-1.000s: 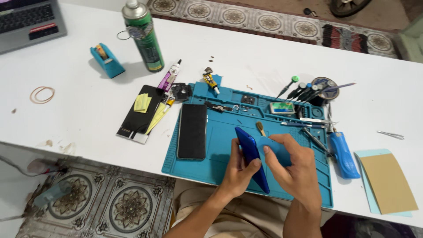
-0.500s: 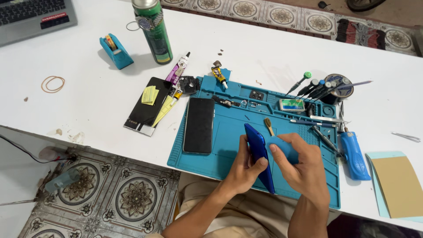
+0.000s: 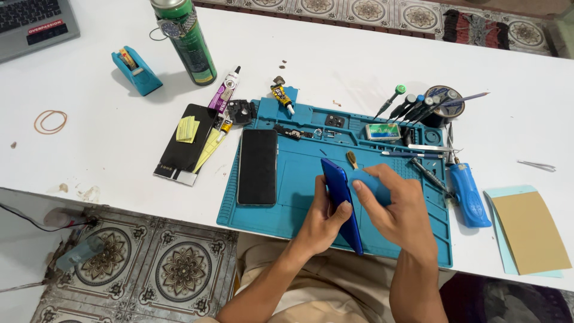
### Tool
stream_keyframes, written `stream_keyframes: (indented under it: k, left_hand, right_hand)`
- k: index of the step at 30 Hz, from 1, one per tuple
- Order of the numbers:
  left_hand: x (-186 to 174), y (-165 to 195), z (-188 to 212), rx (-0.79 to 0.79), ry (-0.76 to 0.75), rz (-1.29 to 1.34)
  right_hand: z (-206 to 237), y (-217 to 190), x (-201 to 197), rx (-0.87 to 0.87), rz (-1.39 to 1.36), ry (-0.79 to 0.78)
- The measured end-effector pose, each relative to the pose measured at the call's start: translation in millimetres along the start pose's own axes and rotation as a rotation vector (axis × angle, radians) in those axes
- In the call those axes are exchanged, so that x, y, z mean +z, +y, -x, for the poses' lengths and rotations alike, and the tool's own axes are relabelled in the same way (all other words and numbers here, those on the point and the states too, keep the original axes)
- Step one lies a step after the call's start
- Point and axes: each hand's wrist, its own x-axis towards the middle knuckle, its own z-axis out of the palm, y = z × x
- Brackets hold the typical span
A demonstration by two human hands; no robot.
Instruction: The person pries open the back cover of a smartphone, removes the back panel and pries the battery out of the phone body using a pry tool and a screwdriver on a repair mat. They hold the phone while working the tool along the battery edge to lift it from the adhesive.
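My left hand (image 3: pixel 323 222) grips a blue phone body (image 3: pixel 341 200), held on edge above the teal repair mat (image 3: pixel 272 209). Against the phone's right side, my right hand (image 3: pixel 397 206) holds a light blue rounded tool (image 3: pixel 369 181). A black phone screen (image 3: pixel 258 167) lies flat on the mat's left part. Both hands hover over the mat's near right area.
Small screwdrivers (image 3: pixel 412 107), tweezers and a blue handled tool (image 3: pixel 468 192) lie at the mat's right. A green spray can (image 3: pixel 186 40), a tape dispenser (image 3: pixel 135 70), glue tubes (image 3: pixel 224 93), a black panel with yellow picks (image 3: pixel 185 140), a rubber band (image 3: pixel 50 121), a laptop (image 3: pixel 30 24) and a brown pad (image 3: pixel 529 230) sit on the white table.
The view has shifted slightly, so the table's contents sit a little further right and up in frame. Both hands keep the blue phone in much the same grip.
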Motion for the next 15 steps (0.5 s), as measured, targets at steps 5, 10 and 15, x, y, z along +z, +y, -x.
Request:
stream_keyframes:
  k: [5,10,15]
  left_hand:
    - [0.8,0.9,2.5,-0.006,-0.001,0.018]
    - [1.6,-2.7,4.7,0.004,0.053,0.019]
    - [3.3,-1.1,7.2,0.054,0.027,0.020]
  right_hand:
    - [1.9,2.4,8.2,0.011,-0.035,0.008]
    - [8.1,10.2,19.7,0.055,-0.132,0.027]
    - [17.5,16.7,17.2,0.042,-0.140,0.033]
